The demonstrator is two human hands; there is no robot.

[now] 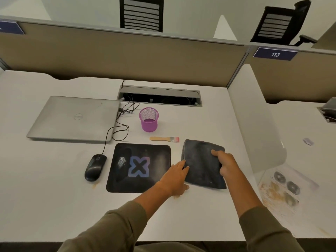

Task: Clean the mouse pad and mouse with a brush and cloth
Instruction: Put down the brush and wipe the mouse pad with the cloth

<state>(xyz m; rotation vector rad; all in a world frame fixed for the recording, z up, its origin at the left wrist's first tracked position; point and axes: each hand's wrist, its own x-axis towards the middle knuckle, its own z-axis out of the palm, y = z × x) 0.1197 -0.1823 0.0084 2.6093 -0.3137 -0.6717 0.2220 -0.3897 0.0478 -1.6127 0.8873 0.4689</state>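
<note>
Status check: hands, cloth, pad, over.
Right hand grips cloth; left hand touches its edge. Mouse pad smudged, brush untouched. Nothing blocking.

Even, soft overhead light; faint shadows; wide-angle bending at edges
</note>
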